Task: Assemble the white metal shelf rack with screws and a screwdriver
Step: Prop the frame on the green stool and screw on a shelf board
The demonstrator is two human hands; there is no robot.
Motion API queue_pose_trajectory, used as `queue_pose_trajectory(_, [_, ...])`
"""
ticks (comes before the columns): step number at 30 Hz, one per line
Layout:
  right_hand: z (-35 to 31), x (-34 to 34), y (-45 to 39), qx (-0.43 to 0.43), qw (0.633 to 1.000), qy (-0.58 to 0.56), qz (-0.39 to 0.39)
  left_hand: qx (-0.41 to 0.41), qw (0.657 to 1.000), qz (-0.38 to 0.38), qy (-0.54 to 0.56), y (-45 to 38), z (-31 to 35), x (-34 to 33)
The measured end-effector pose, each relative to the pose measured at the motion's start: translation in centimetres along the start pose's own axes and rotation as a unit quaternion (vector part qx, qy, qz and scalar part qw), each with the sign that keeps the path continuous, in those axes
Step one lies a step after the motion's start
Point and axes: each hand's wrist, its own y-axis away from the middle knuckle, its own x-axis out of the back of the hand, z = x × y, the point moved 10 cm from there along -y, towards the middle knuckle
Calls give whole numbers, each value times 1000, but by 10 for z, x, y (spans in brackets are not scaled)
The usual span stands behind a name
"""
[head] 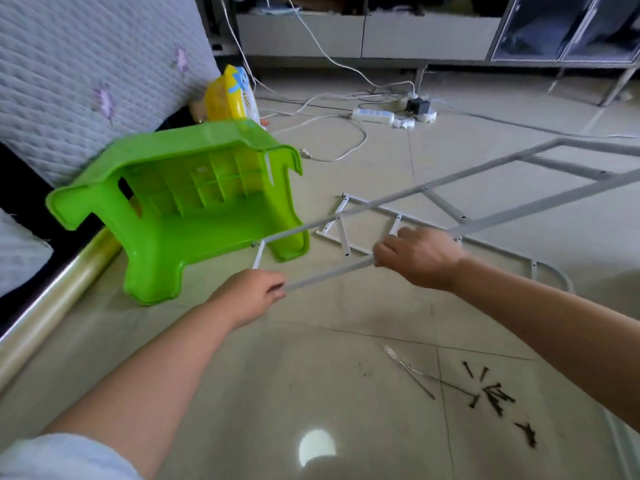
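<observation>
Left hand (250, 293) and right hand (417, 258) both grip the white frame (433, 183) (raised over dark screws (495, 396)).

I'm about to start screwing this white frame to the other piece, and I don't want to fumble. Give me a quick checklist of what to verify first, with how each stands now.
1. Grip on the white ladder-shaped frame: ok. The left hand and the right hand both hold its near rail.
2. Second frame piece at hand: ok, flat on the floor under the held frame.
3. Screws available: ok, scattered on the tile to the right.
4. Screwdriver ready: cannot tell. A thin metal tool lies beside the screws; its type is unclear.
5. Free hand for screws: not ok, both hold the frame.
6. Working space: not ok. The overturned green stool crowds the frame's left end.
</observation>
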Motion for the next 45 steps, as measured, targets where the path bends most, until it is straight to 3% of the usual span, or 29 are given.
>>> queue_pose_trajectory(7, [-49,27,-47,92,988,15,127,57,986,118,-101,62,-40,34])
queue_pose_trajectory(10, [-62,29,-72,129,981,5,145,49,972,186,-133,86,-40,50])
queue_pose_trajectory(13, [-80,22,-100,172,975,3,141,102,965,209,-124,108,-61,45])
queue_pose_trajectory(20, [-137,2,-159,233,965,6,120,156,962,199,-103,140,-97,1])
queue_pose_trajectory(23, [-154,-19,-171,246,966,56,65,188,967,140,-103,140,-105,-18])
queue_pose_trajectory(25, [-163,-29,-170,256,962,81,56,209,972,54,-89,132,-113,-45])
queue_pose_trajectory(28, [-167,-38,-165,239,964,93,72,195,978,-17,-66,123,-108,-69])
queue_pose_trajectory(30, [-167,-49,-157,222,969,79,71,199,978,-16,-55,119,-109,-74])
queue_pose_trajectory(40, [-167,-105,-115,143,987,-66,-16,334,938,90,-21,132,-155,-70])
queue_pose_trajectory(43, [-164,-113,-112,107,988,-100,-48,351,919,175,50,137,-156,-66])
queue_pose_trajectory(45, [-152,-114,-113,48,987,-140,-57,401,893,162,123,146,-170,-79])
